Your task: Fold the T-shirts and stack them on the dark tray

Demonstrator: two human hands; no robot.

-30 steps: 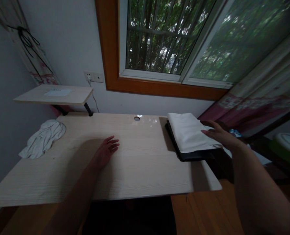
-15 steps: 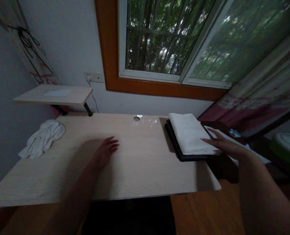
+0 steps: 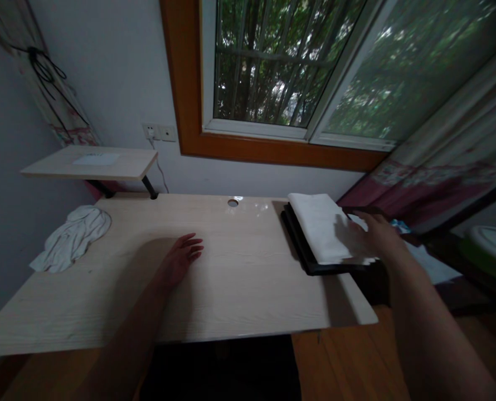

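Note:
My left hand (image 3: pixel 180 259) hovers over or rests on the pale wood desk (image 3: pixel 239 289), fingers loosely apart and holding nothing. On the right, my right hand (image 3: pixel 379 236) is above the right edge of a folded white cloth or paper stack (image 3: pixel 317 225). Its fingers are stretched out and somewhat blurred, with a shadow falling on the white surface. I see nothing held in it. Beneath the white stack lies a flat black thing (image 3: pixel 297 240), its kind unclear. White sheets (image 3: pixel 429 262) lie farther right, partly hidden by my right forearm.
A crumpled white cloth (image 3: pixel 74 236) lies at the desk's left. Behind it stands a small raised shelf (image 3: pixel 126 164) bearing a paper sheet (image 3: pixel 96 159). A cable hole (image 3: pixel 233 203) is near the back edge. A green-and-white round object (image 3: pixel 490 250) stands at far right.
My right hand has lifted and moved left from the white sheets toward the white stack. My left hand stays in place.

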